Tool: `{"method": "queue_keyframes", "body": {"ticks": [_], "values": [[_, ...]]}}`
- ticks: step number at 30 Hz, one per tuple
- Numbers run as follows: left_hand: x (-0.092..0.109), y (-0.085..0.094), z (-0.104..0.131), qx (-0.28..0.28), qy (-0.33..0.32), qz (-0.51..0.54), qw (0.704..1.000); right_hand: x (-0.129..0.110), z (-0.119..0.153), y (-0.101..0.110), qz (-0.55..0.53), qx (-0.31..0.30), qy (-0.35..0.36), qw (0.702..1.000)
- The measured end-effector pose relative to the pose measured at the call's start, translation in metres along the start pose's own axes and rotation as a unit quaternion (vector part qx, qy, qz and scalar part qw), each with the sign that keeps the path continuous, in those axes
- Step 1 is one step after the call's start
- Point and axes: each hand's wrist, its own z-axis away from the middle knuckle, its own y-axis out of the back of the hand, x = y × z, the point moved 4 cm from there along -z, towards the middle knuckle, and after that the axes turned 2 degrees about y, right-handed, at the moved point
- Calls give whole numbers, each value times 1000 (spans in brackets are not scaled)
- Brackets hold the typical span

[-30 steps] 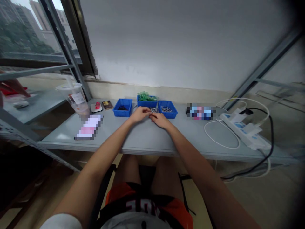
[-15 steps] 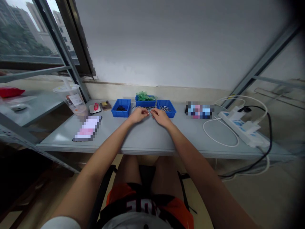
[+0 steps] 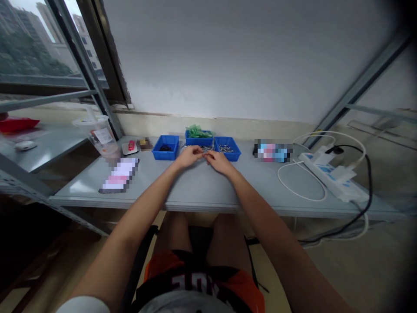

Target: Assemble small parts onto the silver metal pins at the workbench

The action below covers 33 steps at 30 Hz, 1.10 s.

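Observation:
My left hand [image 3: 191,156] and my right hand [image 3: 218,161] meet fingertip to fingertip over the grey table, both with pinched fingers. Whatever sits between them is too small to make out. Just behind the fingers lie thin metal pieces [image 3: 207,148]. A blue bin [image 3: 228,157] beside my right hand holds small shiny metal parts [image 3: 225,148]. Left of my left hand, another blue bin [image 3: 164,155] contains small dark parts [image 3: 165,148]. Behind both hands a third blue bin [image 3: 198,141] is heaped with green plastic-looking pieces [image 3: 194,131].
On the left are a phone [image 3: 120,175], a lidded drink cup [image 3: 106,139] with a straw and a small red-and-white item [image 3: 130,147]. To the right lie a blurred-out device [image 3: 272,151] and a white power strip [image 3: 332,176] with looping cables. A wall rises behind the table.
My right hand's fingers have dipped slightly and closed in toward my left fingertips. My left hand stays nearly in place. At far left, the red object has shifted a little right.

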Motion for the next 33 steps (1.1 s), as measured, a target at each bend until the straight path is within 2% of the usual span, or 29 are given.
{"method": "queue_keyframes", "body": {"ticks": [3,7,12,21,28,33], "values": [[-3,1,0,8,8,1,1000,2,-1,1,-9,18,-6,1000],[-9,-1,-1,-7,16,-10,1000,3,-1,3,-19,44,-12,999],[-14,-4,-2,-18,3,-37,999,1,-1,5,-23,42,-24,999],[-9,2,-1,0,12,-48,999,4,-2,5,-18,43,-25,999],[-11,4,0,-12,24,-51,998,4,-3,8,-12,50,-28,998],[-3,9,1,26,13,-43,999,5,-2,7,-5,45,-25,999]]}}
